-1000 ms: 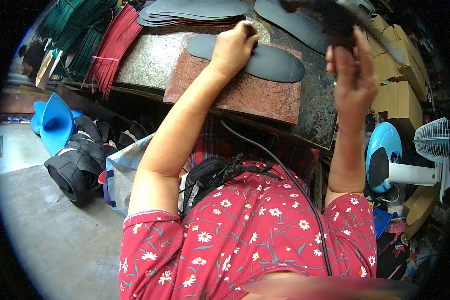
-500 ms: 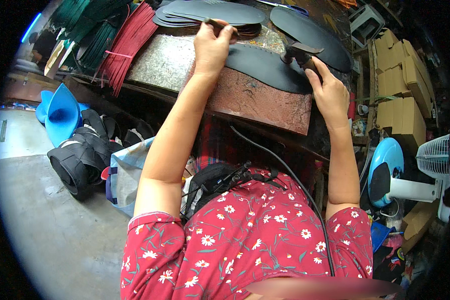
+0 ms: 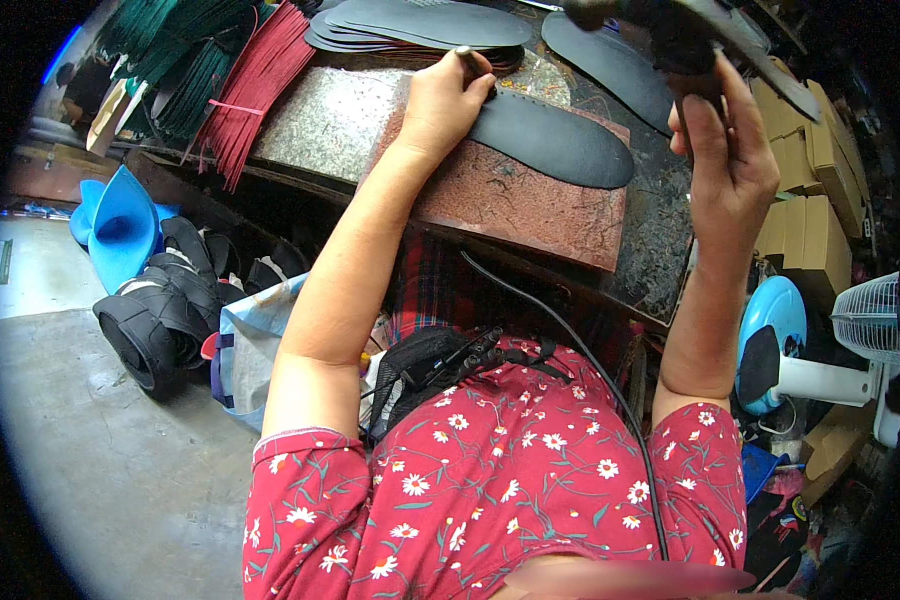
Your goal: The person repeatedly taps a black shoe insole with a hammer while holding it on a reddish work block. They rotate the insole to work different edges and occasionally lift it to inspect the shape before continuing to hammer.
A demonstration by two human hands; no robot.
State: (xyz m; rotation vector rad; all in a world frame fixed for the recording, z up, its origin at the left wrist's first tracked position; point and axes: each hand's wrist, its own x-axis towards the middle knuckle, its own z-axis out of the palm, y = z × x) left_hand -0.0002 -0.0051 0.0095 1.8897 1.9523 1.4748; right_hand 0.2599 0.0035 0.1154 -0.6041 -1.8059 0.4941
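Observation:
A dark grey shoe sole [image 3: 560,145] lies flat on a reddish, worn block [image 3: 540,220] on the workbench. Small holes run along its far edge. My left hand [image 3: 440,110] is closed round a short, dark hand punch [image 3: 471,66], held at the sole's left part; the punch's lower tip is hidden by my fingers. High on the right, my right hand [image 3: 735,185] grips the handle of a hammer [image 3: 685,40], raised well off the sole and partly cut by the upper rim of the picture.
Stacked soles [image 3: 420,25] lie behind the block, another sole [image 3: 605,70] to their right. Bundled red strips [image 3: 260,90] and green strips [image 3: 185,60] hang over the left edge. Cardboard boxes [image 3: 805,240] and a fan [image 3: 865,320] stand right; a black cable [image 3: 560,320] crosses my front.
My right hand has lifted the hammer up and to the right, away from the sole. My left hand has shifted slightly right with the punch, which now stands more upright.

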